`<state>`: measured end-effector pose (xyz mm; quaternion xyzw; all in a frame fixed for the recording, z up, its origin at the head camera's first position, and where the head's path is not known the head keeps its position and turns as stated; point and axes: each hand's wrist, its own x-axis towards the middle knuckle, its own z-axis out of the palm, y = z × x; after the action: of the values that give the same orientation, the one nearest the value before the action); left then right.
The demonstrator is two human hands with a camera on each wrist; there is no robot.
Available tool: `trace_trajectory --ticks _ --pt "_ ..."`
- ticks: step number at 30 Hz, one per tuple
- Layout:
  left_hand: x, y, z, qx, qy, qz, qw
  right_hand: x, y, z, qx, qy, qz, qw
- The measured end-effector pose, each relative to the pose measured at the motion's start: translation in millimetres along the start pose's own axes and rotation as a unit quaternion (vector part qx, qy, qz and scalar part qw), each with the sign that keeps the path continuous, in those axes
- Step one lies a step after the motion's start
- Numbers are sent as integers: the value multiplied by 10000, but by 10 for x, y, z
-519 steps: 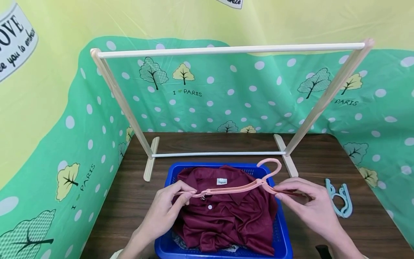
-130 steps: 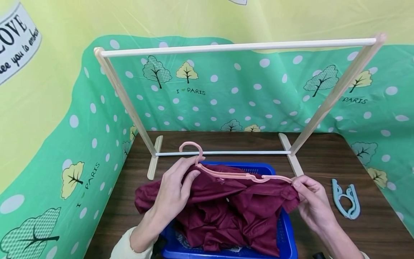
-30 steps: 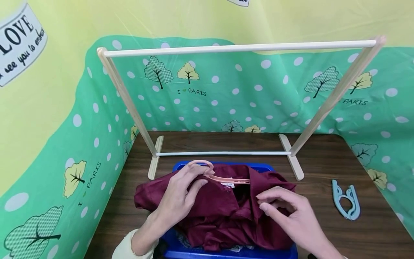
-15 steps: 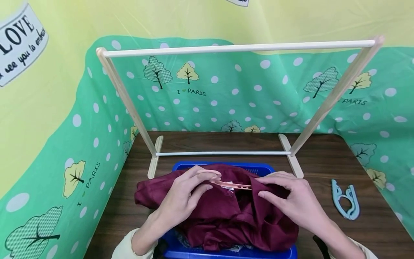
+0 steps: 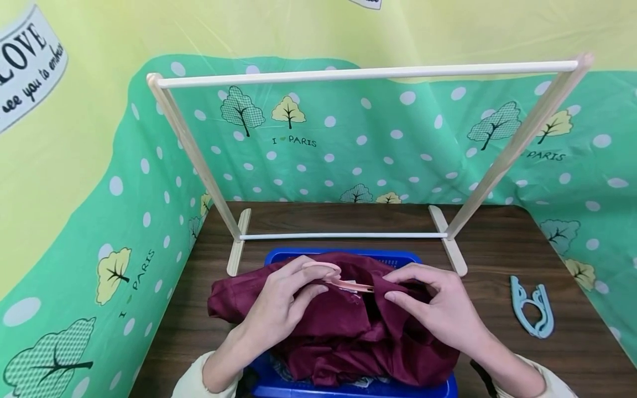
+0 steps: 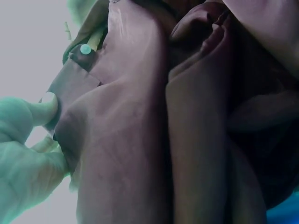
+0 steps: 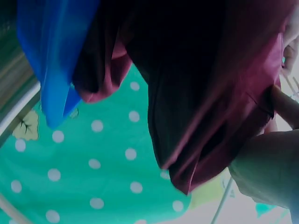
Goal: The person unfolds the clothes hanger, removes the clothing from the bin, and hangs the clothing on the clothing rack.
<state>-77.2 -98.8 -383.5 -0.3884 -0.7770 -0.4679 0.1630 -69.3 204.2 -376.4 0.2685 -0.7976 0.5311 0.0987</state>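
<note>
A maroon collared shirt (image 5: 343,320) lies bunched over the blue basket (image 5: 298,391), its left sleeve spread beyond the rim. A pink hanger (image 5: 355,286) sits inside its neck opening, beside the white label. My left hand (image 5: 278,301) grips the hanger just under its hook, partly covering it. With thumb and fingers, my right hand (image 5: 443,309) pinches the shirt's front edge near the collar; cloth hides the hanger's right arm. In the right wrist view, the shirt (image 7: 215,116) hangs in dark folds from the pinching right hand (image 7: 266,158). The left wrist view shows cloth (image 6: 131,116) up close.
Behind the basket stands a rack with a white top rail (image 5: 368,73), wooden legs and a low white bar (image 5: 343,236). A folded light-blue hanger (image 5: 532,309) lies on the brown table (image 5: 497,249) at right. Printed green and yellow cloth surrounds the table.
Earlier both hands held the pink hanger above the shirt; now it is inside. My right hand has left the hanger's end for the front edge, drawing it slightly left in the last half second.
</note>
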Motion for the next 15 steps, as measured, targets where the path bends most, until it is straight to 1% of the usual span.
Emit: trace_trajectory --ticks 4,7,10,13,15 --pt "-2 5 21 -9 -26 30 10000 13 26 67 355 -131 -109 9992" --pt "-6 13 28 25 -53 49 10000 19 32 100 353 -201 -135 9991" --pt "-13 13 32 31 -65 59 10000 15 33 115 34 -217 -161 9996" --pt "-16 13 38 24 -74 36 10000 11 39 129 -572 -243 -310 9976" --pt "-14 16 42 25 -76 -2 10000 7 48 140 -874 -257 -363 9952"
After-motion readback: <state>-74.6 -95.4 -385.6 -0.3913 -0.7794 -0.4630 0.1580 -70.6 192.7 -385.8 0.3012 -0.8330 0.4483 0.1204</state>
